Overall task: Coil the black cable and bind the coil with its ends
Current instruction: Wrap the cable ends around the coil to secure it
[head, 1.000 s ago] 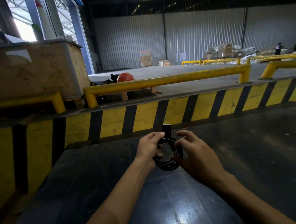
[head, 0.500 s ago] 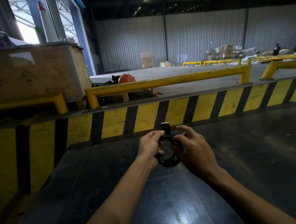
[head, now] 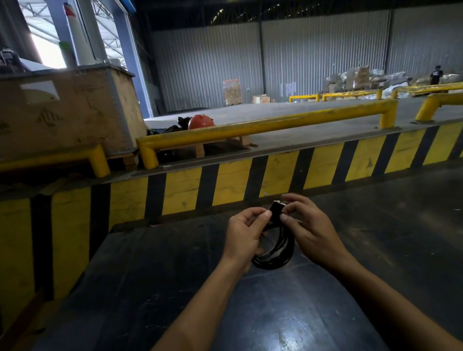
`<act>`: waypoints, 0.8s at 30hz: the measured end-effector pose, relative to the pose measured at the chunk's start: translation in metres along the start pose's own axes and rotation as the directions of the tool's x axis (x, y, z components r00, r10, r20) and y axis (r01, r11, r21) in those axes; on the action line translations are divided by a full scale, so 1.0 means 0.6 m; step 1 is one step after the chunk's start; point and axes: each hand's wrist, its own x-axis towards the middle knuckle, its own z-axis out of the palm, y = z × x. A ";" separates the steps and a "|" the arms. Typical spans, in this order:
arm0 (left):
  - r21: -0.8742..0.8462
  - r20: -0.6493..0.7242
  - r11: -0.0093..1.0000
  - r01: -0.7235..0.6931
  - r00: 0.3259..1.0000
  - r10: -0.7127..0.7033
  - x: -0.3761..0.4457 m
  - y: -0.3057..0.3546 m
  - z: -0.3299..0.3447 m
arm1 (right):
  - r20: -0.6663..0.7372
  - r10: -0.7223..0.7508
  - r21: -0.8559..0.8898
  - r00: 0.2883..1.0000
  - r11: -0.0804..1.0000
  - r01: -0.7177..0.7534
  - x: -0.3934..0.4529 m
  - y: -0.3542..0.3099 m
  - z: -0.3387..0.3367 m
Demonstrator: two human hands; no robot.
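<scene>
The black cable (head: 277,256) is wound into a small coil that hangs between my two hands, just above the dark table top (head: 161,293). My left hand (head: 242,237) grips the coil's left side, thumb and forefinger pinched near its top. My right hand (head: 306,227) holds the right side, and its fingertips pinch the black plug end (head: 276,208) that sticks up at the top of the coil. The coil's upper part is hidden behind my fingers.
A yellow and black striped barrier (head: 252,182) runs across just beyond the table. Behind it stand yellow guard rails (head: 262,126), a large wooden crate (head: 58,112) at the left and an orange helmet (head: 200,121). A person (head: 435,74) stands far off at the right.
Both hands have stayed on the coil. The plug end, upright above the coil before, is now tipped right and pinched in my right fingertips; the coil hangs longer and narrower.
</scene>
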 end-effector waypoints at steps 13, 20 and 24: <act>-0.088 0.037 0.978 0.187 0.982 -0.185 -0.019 -0.018 0.012 | -0.136 0.045 -0.018 0.990 0.999 -0.048 -0.018 0.006 0.016; -0.094 0.038 0.945 0.313 0.950 -0.311 -0.012 -0.033 0.008 | 0.088 0.033 -0.027 0.996 0.999 -0.031 -0.031 0.024 -0.008; -0.098 0.020 0.899 0.427 0.904 -0.427 -0.012 -0.045 0.015 | -0.024 -0.111 -0.127 0.993 0.986 0.107 -0.052 0.027 -0.002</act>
